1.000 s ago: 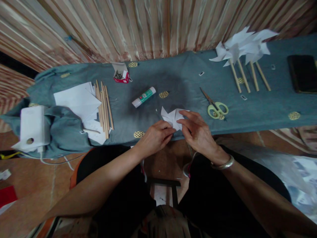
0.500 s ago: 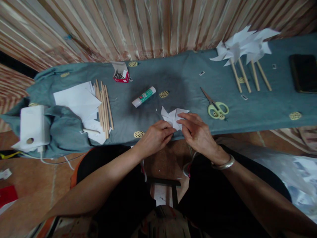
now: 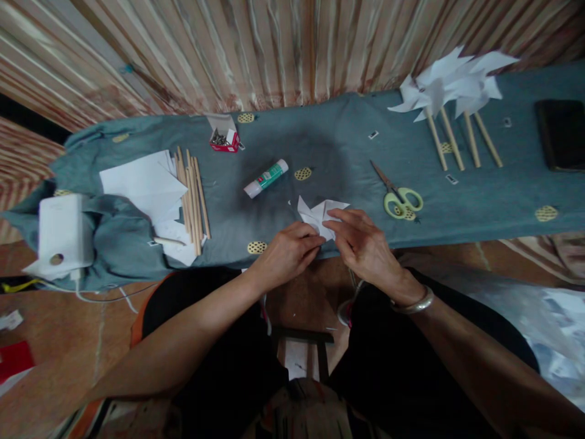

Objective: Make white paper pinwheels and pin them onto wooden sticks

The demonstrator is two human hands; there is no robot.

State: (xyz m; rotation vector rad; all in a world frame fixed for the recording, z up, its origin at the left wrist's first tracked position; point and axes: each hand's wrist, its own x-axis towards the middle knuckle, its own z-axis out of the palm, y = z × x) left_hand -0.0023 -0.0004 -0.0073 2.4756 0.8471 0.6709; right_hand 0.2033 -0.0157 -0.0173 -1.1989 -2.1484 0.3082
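Several pinwheels (image 3: 436, 85) done; I note L hand (image 3: 290, 249) pinching part-folded paper (image 3: 316, 216), R hand (image 3: 363, 241) half-open against it; spare sheets (image 3: 141, 183), sticks (image 3: 192, 201) unused.

Likely home | pleated curtain (image 3: 274, 49) | pineapple-print tablecloth (image 3: 479, 198) | brown floor (image 3: 64, 335)
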